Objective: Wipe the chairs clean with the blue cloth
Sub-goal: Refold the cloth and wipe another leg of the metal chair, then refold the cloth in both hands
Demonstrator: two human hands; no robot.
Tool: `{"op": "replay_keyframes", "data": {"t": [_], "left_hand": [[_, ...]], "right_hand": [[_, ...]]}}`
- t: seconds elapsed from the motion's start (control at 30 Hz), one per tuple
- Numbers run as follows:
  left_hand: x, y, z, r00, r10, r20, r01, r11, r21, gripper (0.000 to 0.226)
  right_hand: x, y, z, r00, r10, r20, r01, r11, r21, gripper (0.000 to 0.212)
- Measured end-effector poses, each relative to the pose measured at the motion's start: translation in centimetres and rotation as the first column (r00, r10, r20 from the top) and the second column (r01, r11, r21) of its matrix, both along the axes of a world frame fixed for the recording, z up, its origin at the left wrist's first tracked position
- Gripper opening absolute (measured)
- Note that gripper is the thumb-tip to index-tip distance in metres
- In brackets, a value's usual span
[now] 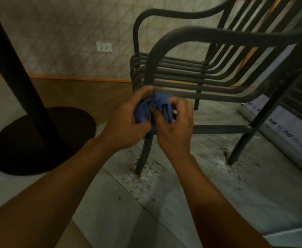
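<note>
A dark slatted armchair (196, 35) stands on the floor to the right, seen from its side. The blue cloth (152, 109) is bunched up in front of the chair's near front leg, just below the seat edge. My left hand (127, 120) grips the cloth from the left and my right hand (173, 122) pinches it from the right. Both hands hide part of the cloth and the upper part of that leg. More dark slats of another chair (300, 97) show at the far right.
A black table post with a round base (39, 140) stands at the left. Crumbs and white dust (143, 178) lie on the grey floor around the chair legs. A wall with a white socket (103, 47) is behind. A white printed sheet (280, 126) lies at the right.
</note>
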State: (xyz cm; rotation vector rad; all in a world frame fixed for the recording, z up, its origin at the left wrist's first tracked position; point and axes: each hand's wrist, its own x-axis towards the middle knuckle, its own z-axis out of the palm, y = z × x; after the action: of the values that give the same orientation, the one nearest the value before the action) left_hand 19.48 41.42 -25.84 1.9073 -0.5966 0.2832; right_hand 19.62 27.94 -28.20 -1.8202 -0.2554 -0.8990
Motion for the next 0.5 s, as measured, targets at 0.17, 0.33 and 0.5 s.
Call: {"op": "replay_keyframes", "data": {"t": [0.17, 0.33, 0.5], "left_hand": [[-2.7, -1.8, 3.2, 0.987, 0.057, -0.152, -0.035, 0.989, 0.145, 0.049], [-5.6, -2.3, 7.6, 0.985, 0.088, -0.151, -0.035, 0.945, 0.325, 0.051], [-6.8, -2.1, 13.1, 0.946, 0.188, -0.265, -0.035, 0.869, 0.494, 0.028]], "right_hand": [[-4.3, -1.7, 3.4, 0.942, 0.162, -0.293, -0.169, 0.986, 0.002, 0.034], [-8.2, -4.1, 8.1, 0.845, 0.202, -0.496, -0.301, 0.945, -0.128, 0.054], [-10.1, -4.8, 14.6, 0.809, 0.165, -0.564, -0.337, 0.917, -0.215, 0.033]]}}
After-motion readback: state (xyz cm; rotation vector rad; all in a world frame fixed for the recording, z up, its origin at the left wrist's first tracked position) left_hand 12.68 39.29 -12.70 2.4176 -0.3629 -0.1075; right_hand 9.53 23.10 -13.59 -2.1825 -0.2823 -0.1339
